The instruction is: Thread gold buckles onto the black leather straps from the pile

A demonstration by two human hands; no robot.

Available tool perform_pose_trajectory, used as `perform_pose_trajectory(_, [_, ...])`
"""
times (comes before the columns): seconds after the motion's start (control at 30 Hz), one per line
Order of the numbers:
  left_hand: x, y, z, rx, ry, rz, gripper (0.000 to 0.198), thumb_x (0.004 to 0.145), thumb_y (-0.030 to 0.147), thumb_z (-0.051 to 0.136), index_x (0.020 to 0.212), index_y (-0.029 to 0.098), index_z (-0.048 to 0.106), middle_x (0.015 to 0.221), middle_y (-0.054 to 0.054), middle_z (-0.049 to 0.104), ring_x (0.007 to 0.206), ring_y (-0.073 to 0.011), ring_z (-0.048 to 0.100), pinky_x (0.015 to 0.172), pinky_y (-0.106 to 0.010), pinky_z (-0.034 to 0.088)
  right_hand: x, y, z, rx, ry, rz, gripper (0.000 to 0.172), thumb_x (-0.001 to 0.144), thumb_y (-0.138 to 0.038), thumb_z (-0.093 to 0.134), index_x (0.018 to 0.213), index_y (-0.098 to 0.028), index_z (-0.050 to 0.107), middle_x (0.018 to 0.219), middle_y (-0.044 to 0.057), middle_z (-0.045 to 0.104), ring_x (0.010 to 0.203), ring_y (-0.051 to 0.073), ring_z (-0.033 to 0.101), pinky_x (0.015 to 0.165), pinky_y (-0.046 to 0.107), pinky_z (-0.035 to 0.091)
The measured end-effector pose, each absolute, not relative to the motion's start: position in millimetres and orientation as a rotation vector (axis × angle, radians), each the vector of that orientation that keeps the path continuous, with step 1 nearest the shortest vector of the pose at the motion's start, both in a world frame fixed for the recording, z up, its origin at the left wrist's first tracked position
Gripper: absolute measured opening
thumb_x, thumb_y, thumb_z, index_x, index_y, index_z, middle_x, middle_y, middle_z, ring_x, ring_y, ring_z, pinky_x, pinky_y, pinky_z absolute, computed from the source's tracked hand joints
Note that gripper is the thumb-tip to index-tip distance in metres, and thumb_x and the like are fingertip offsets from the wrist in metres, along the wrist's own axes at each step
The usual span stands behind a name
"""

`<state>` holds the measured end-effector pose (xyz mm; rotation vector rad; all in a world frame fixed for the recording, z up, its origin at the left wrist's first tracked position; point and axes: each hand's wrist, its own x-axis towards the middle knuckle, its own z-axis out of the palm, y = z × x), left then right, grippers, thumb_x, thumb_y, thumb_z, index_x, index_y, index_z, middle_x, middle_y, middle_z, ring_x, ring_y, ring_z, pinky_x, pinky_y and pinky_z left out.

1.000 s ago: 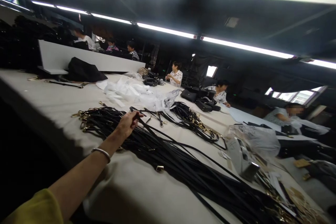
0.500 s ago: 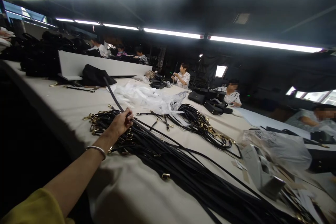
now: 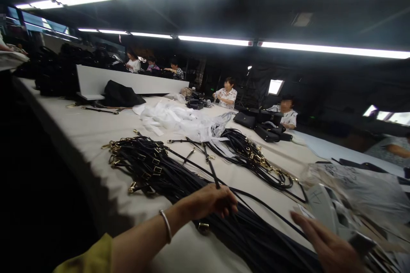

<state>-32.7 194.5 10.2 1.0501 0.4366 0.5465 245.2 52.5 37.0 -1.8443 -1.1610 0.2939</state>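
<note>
My left hand (image 3: 209,200) is closed on a thin black strap (image 3: 212,169) that rises from its fingers, just above a big pile of black straps (image 3: 179,175) with gold buckles on the long white table (image 3: 80,128). The arm wears a silver bangle and a yellow sleeve. My right hand (image 3: 326,245) comes in at the lower right with its fingers stretched out and nothing in them, close to a clear plastic bag (image 3: 352,196) with printed marks.
A second heap of straps with gold clasps (image 3: 253,158) lies further back, behind it crumpled white wrapping (image 3: 179,119) and black handbags (image 3: 259,126). A white board (image 3: 128,83) stands on the table. Several people sit along the far side.
My left hand has pulled back toward me along the strap pile, still gripping a strap. My right hand has come into view at the lower right. The view has swung right.
</note>
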Motion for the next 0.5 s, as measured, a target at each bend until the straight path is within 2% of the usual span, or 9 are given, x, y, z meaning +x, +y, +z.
perform_pose_trajectory(0.03, [-15.6, 187.9, 5.6, 1.080, 0.409, 0.452, 0.032, 0.084, 0.041, 0.063, 0.082, 0.010, 0.071, 0.077, -0.010, 0.072, 0.056, -0.0114, 0.059, 0.052, -0.020, 0.046, 228.0, 73.3, 35.4, -1.761, -1.192, 0.467, 0.037, 0.076, -0.058, 0.070, 0.097, -0.029, 0.079, 0.107, 0.006, 0.076, 0.117, 0.037, 0.060, 0.106, 0.049, 0.042])
perform_pose_trajectory(0.1, [10.4, 180.4, -2.2, 1.137, 0.386, 0.288, 0.030, 0.082, 0.038, 0.060, 0.075, 0.011, 0.071, 0.072, -0.009, 0.070, 0.053, -0.0120, 0.058, 0.050, -0.021, 0.046, 188.6, 112.2, 32.1, -1.547, -1.206, 0.810, 0.048, 0.068, -0.062, 0.074, 0.095, -0.022, 0.080, 0.104, 0.007, 0.078, 0.111, 0.037, 0.064, 0.103, 0.046, 0.045])
perform_pose_trajectory(0.17, [23.6, 180.4, -6.5, 1.198, 0.399, 0.163, 0.030, 0.082, 0.036, 0.056, 0.068, 0.013, 0.069, 0.067, -0.008, 0.068, 0.047, -0.0123, 0.055, 0.046, -0.023, 0.044, 153.6, 139.6, 27.0, -1.413, -1.169, 1.050, 0.051, 0.065, -0.063, 0.077, 0.087, -0.017, 0.080, 0.084, 0.007, 0.079, 0.090, 0.032, 0.069, 0.082, 0.038, 0.053])
perform_pose_trajectory(0.23, [22.7, 188.9, -5.8, 1.275, 0.437, 0.077, 0.030, 0.082, 0.037, 0.057, 0.066, 0.014, 0.068, 0.063, -0.007, 0.065, 0.044, -0.0135, 0.054, 0.044, -0.025, 0.043, 132.7, 152.9, 19.0, -1.328, -1.048, 1.184, 0.051, 0.064, -0.063, 0.080, 0.085, -0.016, 0.077, 0.072, 0.004, 0.076, 0.070, 0.023, 0.069, 0.063, 0.030, 0.052])
perform_pose_trajectory(0.27, [17.0, 196.9, -3.3, 1.323, 0.463, 0.046, 0.027, 0.080, 0.037, 0.061, 0.067, 0.014, 0.068, 0.062, -0.006, 0.065, 0.045, -0.0145, 0.055, 0.044, -0.026, 0.044, 128.4, 155.4, 14.1, -1.266, -0.946, 1.241, 0.050, 0.063, -0.061, 0.082, 0.086, -0.017, 0.076, 0.070, 0.003, 0.075, 0.066, 0.021, 0.067, 0.059, 0.028, 0.052])
perform_pose_trajectory(0.37, [-16.2, 238.9, 10.9, 1.511, 0.601, 0.041, 0.022, 0.069, 0.035, 0.080, 0.077, 0.016, 0.073, 0.067, -0.003, 0.067, 0.053, -0.0180, 0.061, 0.051, -0.029, 0.050, 132.2, 155.9, -2.1, -1.002, -0.618, 1.301, 0.045, 0.061, -0.051, 0.089, 0.089, -0.021, 0.071, 0.071, 0.000, 0.074, 0.069, 0.017, 0.068, 0.064, 0.024, 0.055])
perform_pose_trajectory(0.43, [-43.0, 279.9, 21.3, 1.642, 0.784, 0.178, 0.019, 0.077, 0.034, 0.076, 0.087, 0.018, 0.073, 0.079, -0.003, 0.070, 0.064, -0.0175, 0.063, 0.061, -0.030, 0.053, 138.6, 155.6, -12.0, -0.870, -0.513, 1.261, 0.041, 0.066, -0.047, 0.089, 0.092, -0.023, 0.069, 0.066, -0.005, 0.067, 0.056, 0.009, 0.060, 0.051, 0.017, 0.051])
perform_pose_trajectory(0.5, [-65.1, 323.7, 26.3, 1.722, 1.009, 0.349, 0.019, 0.090, 0.032, 0.065, 0.101, 0.017, 0.068, 0.100, -0.007, 0.069, 0.082, -0.0182, 0.065, 0.075, -0.033, 0.055, 141.6, 156.7, -20.3, -0.821, -0.487, 1.272, 0.037, 0.072, -0.047, 0.085, 0.095, -0.023, 0.068, 0.060, -0.009, 0.055, 0.040, 0.002, 0.041, 0.035, 0.010, 0.034])
